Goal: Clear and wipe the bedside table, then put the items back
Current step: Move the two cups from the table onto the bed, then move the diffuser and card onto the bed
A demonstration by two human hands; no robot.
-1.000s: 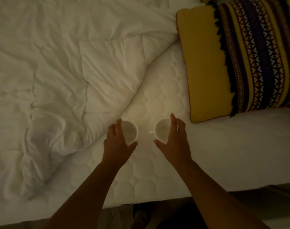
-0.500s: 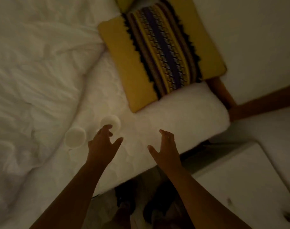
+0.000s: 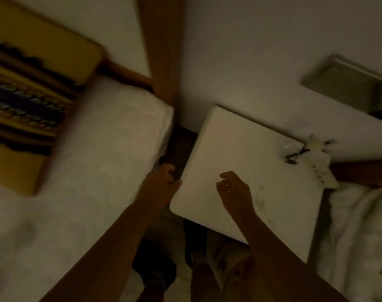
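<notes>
The white bedside table (image 3: 246, 149) stands right of the bed, its top bare except at the far right corner. There a white power strip (image 3: 318, 168) with a dark cable lies half over the edge. My left hand (image 3: 161, 184) hovers over the gap between the mattress and the table's left edge, fingers loosely curled, holding nothing. My right hand (image 3: 233, 190) hangs over the near part of the tabletop, fingers relaxed and empty. The two cups are out of view.
The bed's white mattress (image 3: 103, 149) fills the left, with a yellow patterned pillow (image 3: 33, 101) on it. A wooden bedpost (image 3: 161, 51) rises against the wall. A white towel or blanket (image 3: 357, 232) lies at the right. My feet show below.
Both hands let go of the two white cups on the bed. My view swung right from the bed to the bedside table, and both hands came across with it, empty.
</notes>
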